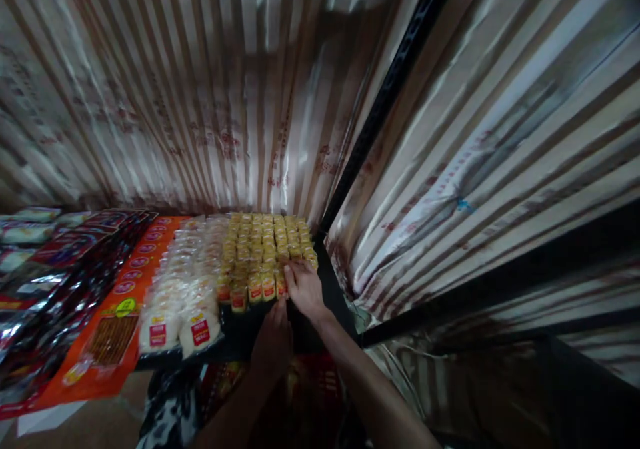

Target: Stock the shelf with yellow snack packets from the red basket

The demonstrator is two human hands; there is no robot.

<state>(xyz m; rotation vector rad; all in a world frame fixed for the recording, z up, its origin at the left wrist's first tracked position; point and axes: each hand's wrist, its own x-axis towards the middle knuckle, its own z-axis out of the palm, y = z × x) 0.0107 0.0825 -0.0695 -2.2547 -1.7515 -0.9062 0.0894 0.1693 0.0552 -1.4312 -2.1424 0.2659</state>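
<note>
Far left: pale packets (27,234), then dark shiny packets (65,262) lying in overlapping rows. Next, an orange bag (85,376), flat, a window near its front end showing thin brown sticks. Then two rows of clear bags (199,334) of pale food, running back toward the striped backing (240,102).

Right of these, a block of small yellow packets (255,249), close-set in rows, on the right end of the dark shelf (333,296). Left hand (273,342) low at the shelf's front, fingertips by the foot of the right-hand front packets. Right hand (305,288) over the block's front right corner, fingers bent, touching packets there. Cannot tell whether either hand has closed on a packet. Black post (383,112) stands behind, to the right.

Risks, my judgement: the front packets sit near the edge; a pull by the left hand might tip one off. A sideways shove by the right could skew the rows. Slick wrapping would make either likelier.

Writing: orange bag has round emblems and a yellow-green oval; clear bags, red labels; yellow packets, red patches; backing, reddish marks. All too blurred or small to read; no brand made out.
</note>
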